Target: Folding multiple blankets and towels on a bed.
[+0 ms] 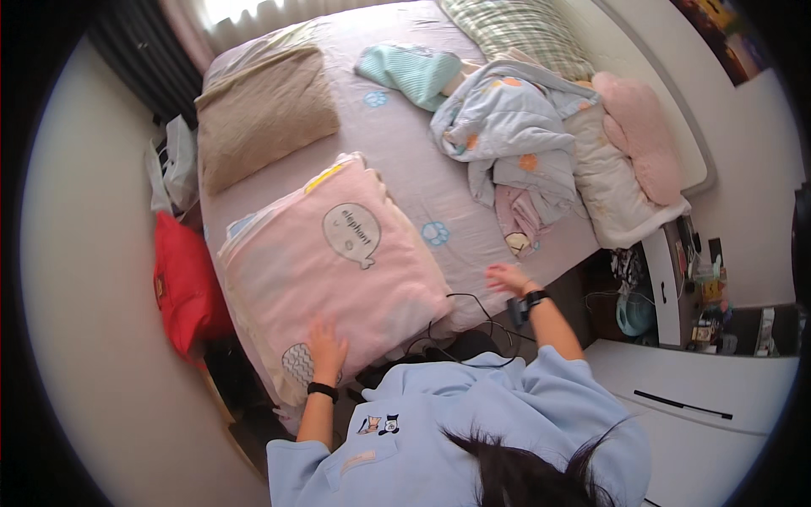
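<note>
A folded pink blanket (296, 262) with a whale-shaped patch lies on the near left part of the bed. My left hand (327, 351) rests on its near edge, fingers spread flat and holding nothing. My right hand (507, 277) is off to the right of the blanket, over the near edge of the bed. Its fingers are loosely stretched out with nothing in them. Closest beyond the right hand lies a crumpled light-blue quilt (515, 118) with orange prints, with a dusty-pink cloth (518, 211) sticking out from under it.
A folded brown blanket (266, 114) lies at the far left of the bed (384, 160). A mint cloth (405, 72), a checked pillow (528, 34) and a pink plush cushion (638, 127) are to the right. A black cable (477, 300) hangs before me; a red bag (186, 283) stands left.
</note>
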Demonstrator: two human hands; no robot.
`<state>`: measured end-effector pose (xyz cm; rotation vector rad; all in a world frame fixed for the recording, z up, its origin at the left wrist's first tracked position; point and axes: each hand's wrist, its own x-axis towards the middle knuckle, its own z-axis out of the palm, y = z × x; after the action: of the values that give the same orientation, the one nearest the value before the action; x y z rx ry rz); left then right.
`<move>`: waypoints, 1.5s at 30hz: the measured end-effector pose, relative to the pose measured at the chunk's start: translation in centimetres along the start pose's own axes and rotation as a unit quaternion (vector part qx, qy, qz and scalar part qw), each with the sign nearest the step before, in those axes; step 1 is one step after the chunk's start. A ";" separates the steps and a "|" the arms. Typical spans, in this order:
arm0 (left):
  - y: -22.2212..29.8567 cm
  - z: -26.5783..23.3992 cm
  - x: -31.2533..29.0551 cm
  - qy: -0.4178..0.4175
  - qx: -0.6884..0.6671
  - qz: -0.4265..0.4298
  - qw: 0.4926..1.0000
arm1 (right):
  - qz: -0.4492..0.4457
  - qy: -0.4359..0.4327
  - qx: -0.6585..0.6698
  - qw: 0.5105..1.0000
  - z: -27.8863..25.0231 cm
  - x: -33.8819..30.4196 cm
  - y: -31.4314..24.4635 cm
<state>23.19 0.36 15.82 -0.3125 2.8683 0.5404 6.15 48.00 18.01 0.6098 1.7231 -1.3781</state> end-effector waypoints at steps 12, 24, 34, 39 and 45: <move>8.5 4.7 4.0 -0.121 0.003 -0.178 0.976 | -0.246 0.445 -0.261 0.821 -48.7 -6.0 -14.1; 36.8 3.5 11.6 -0.242 -0.357 -0.116 0.895 | -0.341 0.360 -0.364 0.789 -30.5 17.8 -20.0; 44.6 1.7 19.7 -0.290 -0.784 -0.230 0.498 | -0.248 -0.422 -0.111 0.865 -10.3 -8.4 -6.6; 44.5 -3.9 19.4 -0.170 -0.722 -0.189 0.644 | -0.256 -0.356 -0.174 0.882 -12.2 -9.1 -5.6; 37.0 -21.6 13.8 0.077 -0.607 0.068 0.788 | -0.315 -0.221 -0.058 0.921 -15.5 -6.1 -5.6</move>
<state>-2.53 23.55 44.54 -0.3076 2.2045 2.4134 0.36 61.87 27.06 -0.3518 1.6603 -1.6632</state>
